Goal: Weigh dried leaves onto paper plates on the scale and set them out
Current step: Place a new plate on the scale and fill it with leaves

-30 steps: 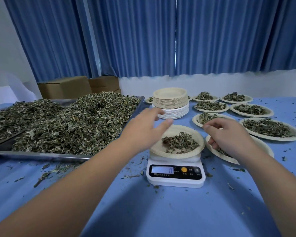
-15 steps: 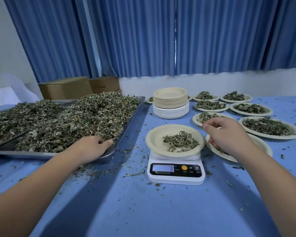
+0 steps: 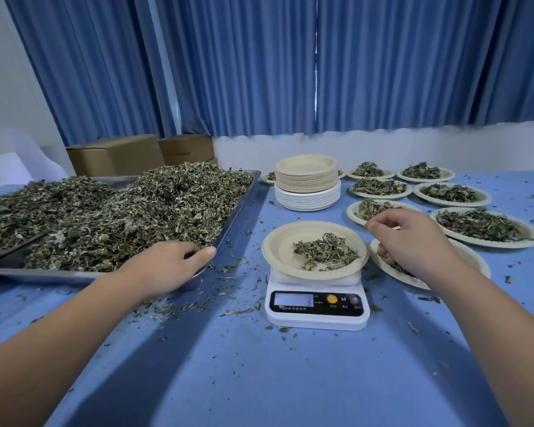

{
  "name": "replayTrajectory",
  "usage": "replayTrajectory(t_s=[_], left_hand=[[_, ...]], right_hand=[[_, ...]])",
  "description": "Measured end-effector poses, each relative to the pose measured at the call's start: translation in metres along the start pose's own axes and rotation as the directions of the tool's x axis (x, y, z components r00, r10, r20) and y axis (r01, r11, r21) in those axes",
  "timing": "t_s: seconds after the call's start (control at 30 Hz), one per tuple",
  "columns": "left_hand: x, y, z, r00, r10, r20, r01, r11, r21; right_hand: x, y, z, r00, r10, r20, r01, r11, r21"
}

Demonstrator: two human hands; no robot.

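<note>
A white digital scale (image 3: pixel 316 312) stands on the blue table, its display showing 3. On it sits a paper plate (image 3: pixel 276 245) with a small heap of dried leaves (image 3: pixel 324 252). My left hand (image 3: pixel 167 266) lies on the near right corner of the metal tray (image 3: pixel 238 211), fingers curled down into the big pile of dried leaves (image 3: pixel 130 217). My right hand (image 3: pixel 413 241) hovers over the plate to the right of the scale (image 3: pixel 472 260), fingers curled downward with leaves under the fingertips; what it holds is hidden.
A tall stack of paper plates (image 3: pixel 307 183) stands behind the scale. Several filled plates (image 3: pixel 484 226) spread across the back right. Cardboard boxes (image 3: pixel 117 155) sit behind the tray. Loose leaf bits litter the table around the scale.
My left hand has moved from above the plate on the scale over to the tray's near right corner and into the leaves. My right hand has stayed in place.
</note>
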State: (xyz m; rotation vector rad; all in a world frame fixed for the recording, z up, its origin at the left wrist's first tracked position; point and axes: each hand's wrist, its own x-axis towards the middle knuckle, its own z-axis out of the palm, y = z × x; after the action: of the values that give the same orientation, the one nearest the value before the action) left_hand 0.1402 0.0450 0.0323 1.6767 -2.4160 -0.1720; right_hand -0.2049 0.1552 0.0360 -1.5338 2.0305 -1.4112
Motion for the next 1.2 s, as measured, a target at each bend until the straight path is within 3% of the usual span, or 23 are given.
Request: replayTrajectory(t_s=[0.07, 0.23, 0.4, 0.67, 0.8, 0.97, 1.2], left_hand=[[-0.001, -0.001, 0.000, 0.998, 0.024, -0.051, -0.022, 0.999, 0.043], [-0.006, -0.005, 0.006, 0.999, 0.011, 0.043, -0.012, 1.000, 0.016], [-0.013, 0.000, 0.008, 0.995, 0.087, 0.040, -0.091, 0.992, 0.083], [-0.019, 0.001, 0.009, 0.996, 0.085, 0.011, -0.086, 0.983, 0.162], [-0.020, -0.001, 0.009, 0.992, 0.094, -0.082, -0.084, 0.990, 0.110], [-0.013, -0.002, 0.011, 0.991, 0.040, -0.130, -0.054, 0.993, -0.107], [0.005, -0.005, 0.007, 0.991, 0.002, -0.136, -0.015, 0.995, -0.094]], right_hand=[[0.000, 0.000, 0.000, 1.000, 0.001, -0.008, -0.001, 1.000, -0.005], [-0.001, -0.001, 0.000, 1.000, 0.009, -0.003, -0.009, 1.000, -0.001], [0.001, 0.001, 0.000, 1.000, 0.002, -0.005, -0.002, 1.000, -0.008], [-0.001, 0.000, 0.000, 1.000, 0.000, 0.005, 0.000, 1.000, -0.013], [-0.001, 0.000, 0.000, 1.000, -0.004, 0.003, 0.004, 1.000, -0.009], [-0.001, 0.001, 0.001, 1.000, -0.006, 0.013, 0.006, 1.000, -0.020], [0.000, 0.003, 0.003, 1.000, -0.005, 0.015, 0.005, 1.000, -0.016]])
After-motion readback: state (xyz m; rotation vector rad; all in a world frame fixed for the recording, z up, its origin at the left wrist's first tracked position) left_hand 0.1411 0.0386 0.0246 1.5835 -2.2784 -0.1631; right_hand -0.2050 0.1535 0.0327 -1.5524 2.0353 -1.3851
